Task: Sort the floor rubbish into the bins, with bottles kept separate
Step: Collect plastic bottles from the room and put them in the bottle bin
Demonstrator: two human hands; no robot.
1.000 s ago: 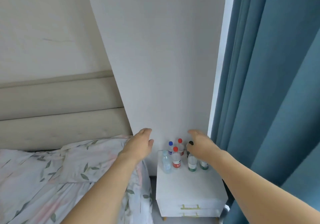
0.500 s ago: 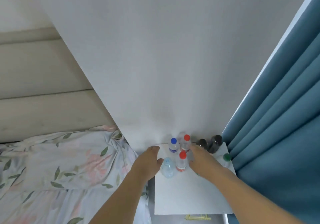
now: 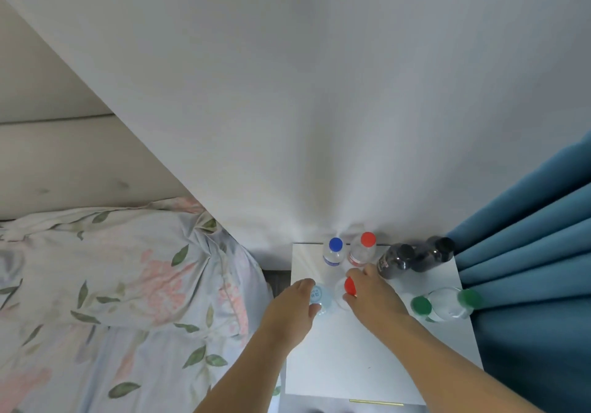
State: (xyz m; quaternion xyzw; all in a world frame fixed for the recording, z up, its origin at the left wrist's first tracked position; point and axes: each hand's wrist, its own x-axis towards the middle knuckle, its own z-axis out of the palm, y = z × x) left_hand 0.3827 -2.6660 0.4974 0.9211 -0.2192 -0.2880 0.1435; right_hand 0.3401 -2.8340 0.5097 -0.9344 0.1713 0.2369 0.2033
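Several plastic bottles stand on a white bedside table (image 3: 367, 364) against the wall. My left hand (image 3: 292, 308) curls round a clear bottle with a pale blue cap (image 3: 320, 296) at the table's front left. My right hand (image 3: 372, 299) grips the neighbouring clear bottle with a red cap (image 3: 349, 285), which it partly hides. Behind them stand a blue-capped bottle (image 3: 335, 248) and a second red-capped bottle (image 3: 366, 246). Two dark bottles (image 3: 396, 259) stand at the back right, and two green-capped bottles (image 3: 444, 305) at the right edge.
A bed with a floral pillow (image 3: 128, 268) lies close on the left, with a narrow gap to the table. A blue curtain (image 3: 527, 268) hangs along the table's right side. A white wall (image 3: 319, 124) rises right behind the bottles.
The view has tilted down over the table. Both hands have dropped from in front of the wall onto the two front bottles and closed round them.
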